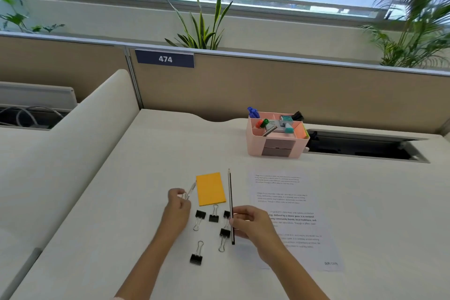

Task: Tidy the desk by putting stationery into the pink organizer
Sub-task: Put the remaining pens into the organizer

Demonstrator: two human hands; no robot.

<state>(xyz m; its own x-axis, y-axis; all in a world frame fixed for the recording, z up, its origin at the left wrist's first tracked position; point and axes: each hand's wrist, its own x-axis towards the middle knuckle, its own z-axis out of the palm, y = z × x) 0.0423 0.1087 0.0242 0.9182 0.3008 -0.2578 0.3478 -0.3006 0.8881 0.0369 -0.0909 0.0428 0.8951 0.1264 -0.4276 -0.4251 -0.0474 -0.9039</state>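
The pink organizer [255,143] stands at the back of the desk, right of centre, with markers, sticky notes and other small items inside. My right hand [253,224] pinches a long black pencil [230,192] near its lower end; the pencil points away from me. My left hand [176,207] grips a white pen [191,189] just left of an orange sticky-note pad [210,188]. Several black binder clips lie between and below my hands, for example the binder clip [200,215] and the binder clip [196,258].
A printed paper sheet [292,202] lies right of my right hand. An open cable tray slot [365,147] is sunk into the desk behind the sheet, right of the organizer. A beige partition [267,85] bounds the desk at the back, a curved divider [97,114] on the left.
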